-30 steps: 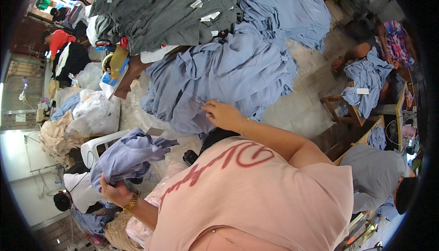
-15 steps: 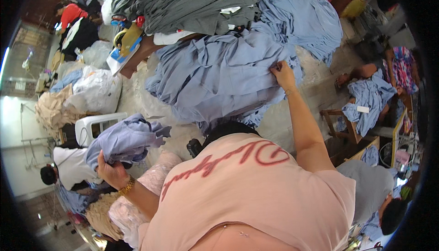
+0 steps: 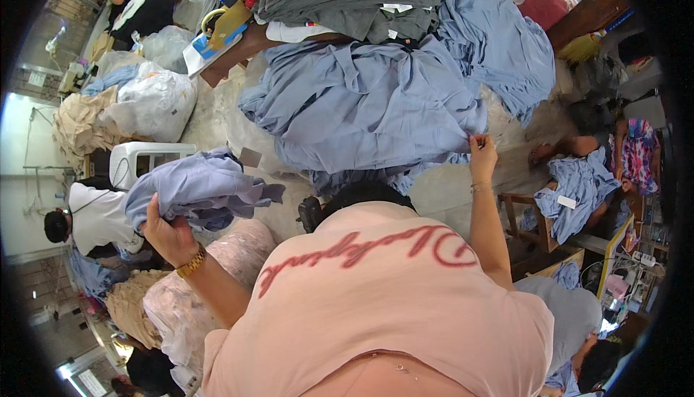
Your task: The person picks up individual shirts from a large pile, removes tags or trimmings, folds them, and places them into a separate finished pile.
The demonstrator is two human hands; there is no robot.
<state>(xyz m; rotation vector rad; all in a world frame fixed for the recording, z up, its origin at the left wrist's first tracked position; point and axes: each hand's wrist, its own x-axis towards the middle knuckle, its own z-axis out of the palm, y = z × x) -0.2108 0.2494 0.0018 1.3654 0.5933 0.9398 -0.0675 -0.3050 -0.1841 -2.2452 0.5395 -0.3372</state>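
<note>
My left hand (image 3: 171, 234), wearing a gold watch, is closed on a bunched light-blue garment (image 3: 195, 187) held out at the left. The cloth hangs in loose folds, with a small grey square piece (image 3: 250, 157) beside it. On the right, my right hand (image 3: 483, 153) pinches the near right edge of a light-blue garment (image 3: 376, 130) lying on a wide pile in front of me. That edge is drawn out fairly straight by my fingers.
Behind the blue pile lies a stack of dark grey garments (image 3: 347, 0) with white tags. More blue garments (image 3: 499, 50) drape at the far right. A white plastic stool (image 3: 155, 153) and full bags (image 3: 152, 104) stand left. Co-workers sit at both sides, one with blue cloth (image 3: 578, 187).
My right hand has moved toward me and to the right, drawing the pinched garment edge along. The left hand still grips the bunched garment. The whole view has shifted somewhat.
</note>
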